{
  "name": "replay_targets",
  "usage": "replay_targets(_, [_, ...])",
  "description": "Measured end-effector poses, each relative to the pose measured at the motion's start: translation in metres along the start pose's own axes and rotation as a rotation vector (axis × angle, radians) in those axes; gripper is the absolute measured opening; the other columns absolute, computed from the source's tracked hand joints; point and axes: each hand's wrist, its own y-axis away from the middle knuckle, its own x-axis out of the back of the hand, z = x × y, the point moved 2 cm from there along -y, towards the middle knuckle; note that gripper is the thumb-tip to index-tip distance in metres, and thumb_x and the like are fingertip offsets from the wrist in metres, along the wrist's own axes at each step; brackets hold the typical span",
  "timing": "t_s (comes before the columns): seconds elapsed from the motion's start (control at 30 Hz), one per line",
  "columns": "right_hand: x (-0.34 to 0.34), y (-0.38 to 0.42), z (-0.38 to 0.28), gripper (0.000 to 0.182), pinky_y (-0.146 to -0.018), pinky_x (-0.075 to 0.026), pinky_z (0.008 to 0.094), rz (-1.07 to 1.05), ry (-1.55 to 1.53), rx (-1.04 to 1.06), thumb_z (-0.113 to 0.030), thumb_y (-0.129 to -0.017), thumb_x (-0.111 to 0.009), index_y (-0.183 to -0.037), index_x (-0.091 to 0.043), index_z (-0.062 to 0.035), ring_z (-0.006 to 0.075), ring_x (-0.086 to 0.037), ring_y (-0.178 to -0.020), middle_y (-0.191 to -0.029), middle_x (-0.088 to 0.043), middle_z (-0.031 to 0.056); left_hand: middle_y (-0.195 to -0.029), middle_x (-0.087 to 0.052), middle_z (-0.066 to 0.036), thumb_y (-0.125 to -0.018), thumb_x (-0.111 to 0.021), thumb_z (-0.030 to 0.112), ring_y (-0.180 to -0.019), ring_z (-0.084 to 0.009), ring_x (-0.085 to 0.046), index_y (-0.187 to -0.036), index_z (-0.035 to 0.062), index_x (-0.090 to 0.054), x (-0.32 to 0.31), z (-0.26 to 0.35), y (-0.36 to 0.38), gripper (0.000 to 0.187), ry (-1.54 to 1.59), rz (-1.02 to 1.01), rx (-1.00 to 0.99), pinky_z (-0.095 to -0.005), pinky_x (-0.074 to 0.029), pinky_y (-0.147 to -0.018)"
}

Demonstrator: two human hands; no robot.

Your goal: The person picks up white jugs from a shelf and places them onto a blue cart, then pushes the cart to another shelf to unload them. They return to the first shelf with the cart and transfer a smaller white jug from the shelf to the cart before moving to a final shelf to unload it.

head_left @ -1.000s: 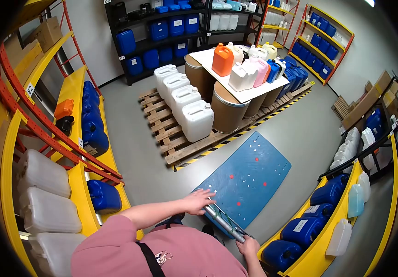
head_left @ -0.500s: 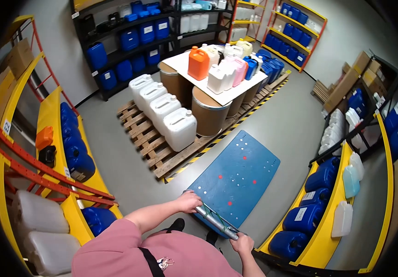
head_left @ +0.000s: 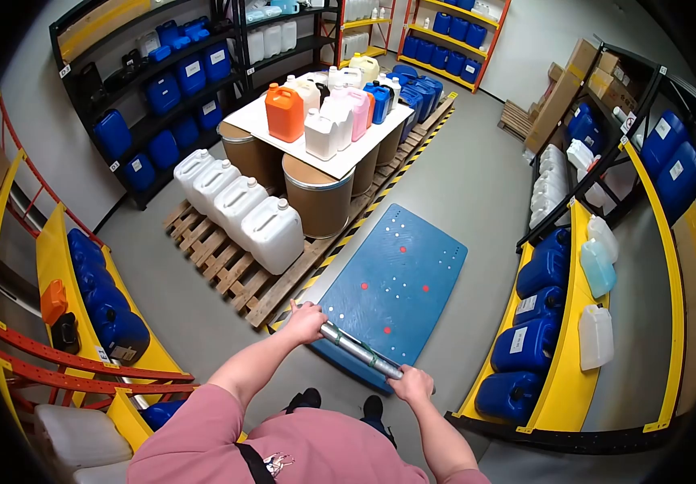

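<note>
Both of my arms reach forward to the metal push handle (head_left: pixel 357 353) of a flat platform cart. My left hand (head_left: pixel 307 323) is closed round its left end. Farther right, my right hand (head_left: pixel 413 385) grips the other end. The cart's blue deck (head_left: pixel 392 274) stretches out beyond the handle, dotted with red and white spots, and carries no load. Green strands run along the handle tube. My dark shoes show on the floor behind the cart; its wheels are hidden.
Left of the cart, a wooden pallet (head_left: pixel 231 270) holds white jerrycans (head_left: pixel 273 234) and brown drums (head_left: pixel 315 198) under a white board with bottles. Yellow-black tape (head_left: pixel 340 248) edges it. Racks with blue jerrycans (head_left: pixel 523 345) stand close right and left (head_left: pixel 118 331). Boxes (head_left: pixel 562 101) lean far right.
My arms are stretched farther out, and the handle sits farther from my torso. The whole view has turned to the right, so the pallet and shelves appear farther left. Both hands keep their grip.
</note>
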Motion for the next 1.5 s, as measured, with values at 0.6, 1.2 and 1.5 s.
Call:
replay_targets(0.6, [0.115,-0.163,0.019,0.05,-0.086,-0.057,0.0427,0.022,-0.083,0.052,-0.059,-0.08,-0.076,-0.102,-0.079,-0.0145,0.0328,-0.074,-0.099,-0.101,-0.078,0.014,-0.12,-0.057,-0.021,-0.07,-0.083,0.025,-0.124,-0.0426,-0.05,-0.108,0.0115,-0.072,0.044,0.021,-0.202,0.042,0.027,0.112,0.211,-0.0558,-0.045,-0.104])
replay_targets(1.2, [0.218,-0.315,0.031,0.04,-0.081,-0.058,0.0479,0.108,-0.091,0.162,-0.049,-0.082,-0.073,-0.094,-0.075,-0.0109,0.0368,-0.074,-0.09,-0.092,-0.076,0.0179,-0.126,-0.06,-0.021,-0.073,-0.08,0.025,-0.137,-0.0481,-0.044,-0.104,0.0126,-0.073,0.118,0.038,-0.384,0.034,-0.049,0.098,0.211,-0.0574,-0.039,-0.113])
replay_targets(1.5, [0.279,-0.4,0.017,0.036,-0.084,-0.057,0.0471,0.138,-0.036,0.044,-0.044,-0.077,-0.075,-0.094,-0.076,-0.0122,0.0369,-0.073,-0.092,-0.091,-0.076,0.0175,-0.136,-0.056,-0.016,-0.069,-0.085,0.034,-0.138,-0.0424,-0.042,-0.112,0.0151,-0.074,0.163,0.029,-0.484,0.049,-0.041,-0.002,0.171,-0.0709,-0.029,-0.114])
